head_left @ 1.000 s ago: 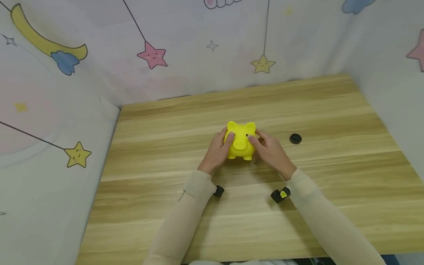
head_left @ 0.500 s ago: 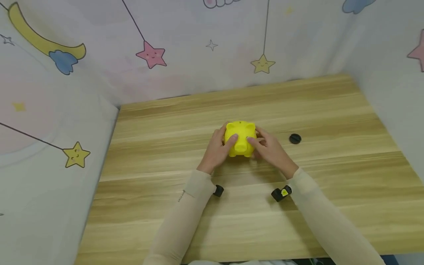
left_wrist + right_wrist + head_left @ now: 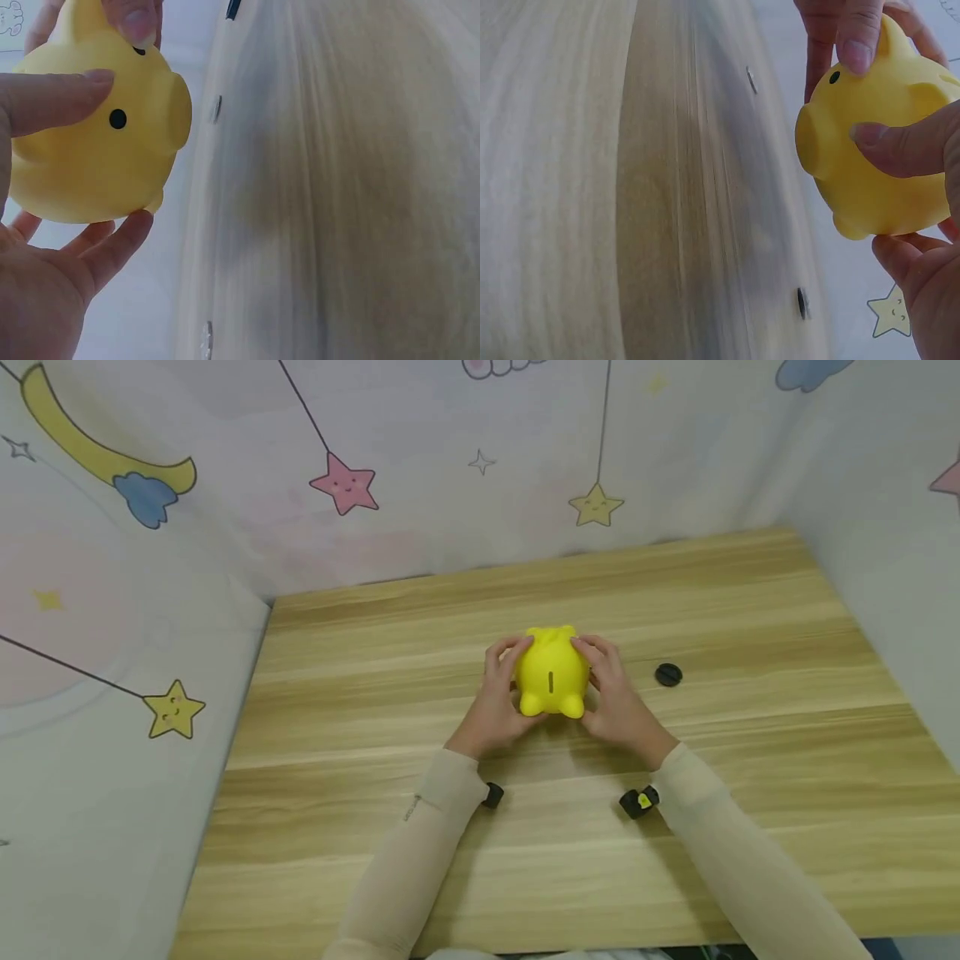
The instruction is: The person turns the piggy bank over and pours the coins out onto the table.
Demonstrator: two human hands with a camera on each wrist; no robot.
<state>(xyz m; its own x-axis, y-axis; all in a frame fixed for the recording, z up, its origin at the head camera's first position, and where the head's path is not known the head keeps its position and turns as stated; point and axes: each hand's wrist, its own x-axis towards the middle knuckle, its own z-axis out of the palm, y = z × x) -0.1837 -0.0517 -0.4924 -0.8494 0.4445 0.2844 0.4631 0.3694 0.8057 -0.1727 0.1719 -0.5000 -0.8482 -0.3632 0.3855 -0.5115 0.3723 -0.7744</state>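
A yellow pig-shaped piggy bank (image 3: 552,667) is held between both hands over the table's middle. In the head view its dark coin slot faces me. The wrist views show its black eyes and its snout (image 3: 180,111) pointing toward the tabletop. My left hand (image 3: 495,693) grips its left side, with fingertips near the upper edge and the thumb low. On the opposite side my right hand (image 3: 615,697) holds it the same way. Right of the right hand lies a round black plug (image 3: 668,674) with a bar across it.
Small silvery discs lie on the wooden table (image 3: 337,827), one seen edge-on in the left wrist view as a thin disc (image 3: 217,109). The hands hide them in the head view. A cloth wall (image 3: 450,527) printed with stars stands behind the table.
The piggy bank has tipped in the hands: its face showed earlier, now its slot side does. Both thumbs have moved from its face to its lower edge, and the fingers have come over its top.
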